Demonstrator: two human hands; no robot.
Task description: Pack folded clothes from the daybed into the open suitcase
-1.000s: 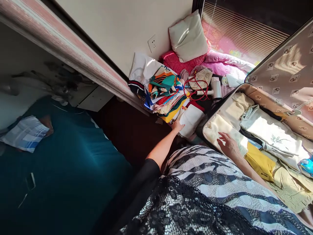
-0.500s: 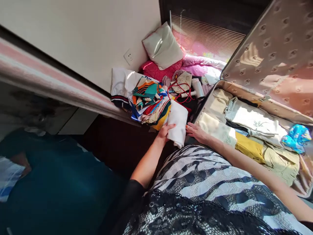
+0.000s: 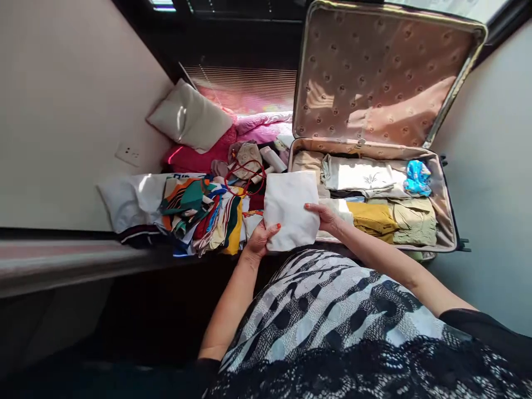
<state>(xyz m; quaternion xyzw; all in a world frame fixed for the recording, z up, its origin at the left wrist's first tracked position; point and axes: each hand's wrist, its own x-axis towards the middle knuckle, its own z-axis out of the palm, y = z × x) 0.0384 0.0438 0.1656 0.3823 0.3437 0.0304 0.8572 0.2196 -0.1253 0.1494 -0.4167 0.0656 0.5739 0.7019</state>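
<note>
A folded white cloth (image 3: 291, 208) is held up in front of me between both hands. My left hand (image 3: 260, 240) grips its lower left corner, thumb on top. My right hand (image 3: 325, 216) pinches its right edge. Just right of the cloth lies an open suitcase (image 3: 446, 216) packed with folded cream, yellow and olive clothes, a blue patterned item (image 3: 417, 176) at its far right. Left of the cloth sits a pile of colourful folded fabrics (image 3: 199, 213).
The suitcase lid (image 3: 374, 77) stands upright against the window. A grey pillow (image 3: 189, 116) and pink bedding (image 3: 195, 158) lie by the wall. A red cord and a small pouch (image 3: 245, 160) rest behind the pile. A ledge (image 3: 75, 260) runs along the left.
My left hand lifted the white cloth from beside the colourful pile, my right hand left the suitcase and took hold of its right edge. The view has swung right toward the suitcase.
</note>
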